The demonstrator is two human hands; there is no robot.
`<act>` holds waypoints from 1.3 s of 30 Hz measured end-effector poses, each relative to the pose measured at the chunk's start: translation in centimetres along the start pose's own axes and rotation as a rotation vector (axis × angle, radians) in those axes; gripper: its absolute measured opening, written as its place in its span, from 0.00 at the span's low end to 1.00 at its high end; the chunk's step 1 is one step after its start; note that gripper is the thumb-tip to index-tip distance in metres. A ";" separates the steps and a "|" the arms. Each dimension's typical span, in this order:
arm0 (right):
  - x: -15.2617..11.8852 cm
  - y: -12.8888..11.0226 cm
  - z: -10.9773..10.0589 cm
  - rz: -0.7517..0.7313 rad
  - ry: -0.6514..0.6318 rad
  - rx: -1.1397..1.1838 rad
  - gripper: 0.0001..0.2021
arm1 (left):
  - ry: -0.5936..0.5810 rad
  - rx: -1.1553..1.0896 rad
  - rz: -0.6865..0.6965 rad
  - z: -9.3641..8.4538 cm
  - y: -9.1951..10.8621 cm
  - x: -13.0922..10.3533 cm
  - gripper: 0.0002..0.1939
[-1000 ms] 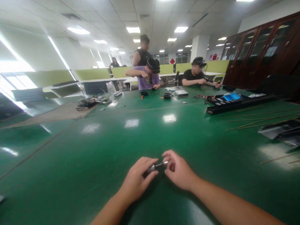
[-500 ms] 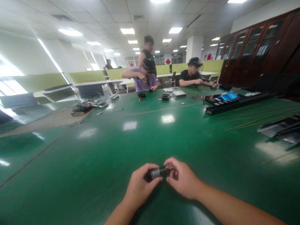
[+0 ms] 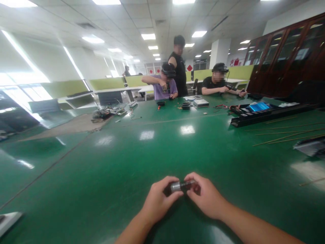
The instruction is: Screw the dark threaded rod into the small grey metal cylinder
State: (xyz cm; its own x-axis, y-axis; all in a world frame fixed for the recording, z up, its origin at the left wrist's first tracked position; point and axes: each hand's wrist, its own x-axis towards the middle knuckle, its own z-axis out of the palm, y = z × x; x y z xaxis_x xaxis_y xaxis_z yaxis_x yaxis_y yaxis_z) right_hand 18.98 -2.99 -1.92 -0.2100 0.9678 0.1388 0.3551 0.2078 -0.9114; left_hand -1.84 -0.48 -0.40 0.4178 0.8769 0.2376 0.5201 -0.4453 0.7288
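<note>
Left hand [image 3: 159, 200] grips a silvery cylindrical piece [image 3: 175, 186] between thumb and fingers, while the right hand [image 3: 209, 196] curls around the slender shaft [image 3: 187, 184] projecting from it; whether those fingers press on it, I cannot tell. The piece sits between both hands, over the green bench [image 3: 114, 166], well apart from the black rail [image 3: 251, 120] farther right.

The table [image 3: 122, 159] is green and its surface is shiny. On the far left part lies a brownish sheet [image 3: 71, 126], with a heap of mixed parts [image 3: 103, 114] at its edge. Farther right there are a flat pale box [image 3: 201, 103], a long black rail [image 3: 269, 116] and several thin rods [image 3: 289, 138].
</note>
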 end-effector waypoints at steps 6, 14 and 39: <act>0.3 0.0 0.5 0.001 -0.004 0.035 0.15 | -0.023 -0.001 -0.024 -0.2 -0.1 0.1 0.13; 0.4 0.0 0.5 0.001 0.001 0.067 0.14 | -0.057 -0.019 -0.024 -0.2 0.4 0.2 0.11; 0.3 0.0 0.4 0.005 -0.011 0.020 0.10 | -0.027 -0.068 -0.062 0.1 0.5 0.4 0.12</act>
State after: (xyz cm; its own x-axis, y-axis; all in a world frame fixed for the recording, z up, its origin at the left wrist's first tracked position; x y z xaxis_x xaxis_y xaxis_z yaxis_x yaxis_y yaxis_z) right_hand 18.50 -2.77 -2.01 -0.2183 0.9672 0.1296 0.3378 0.1995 -0.9198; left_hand -1.32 -0.38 0.03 0.4067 0.8969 0.1740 0.4939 -0.3760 0.7840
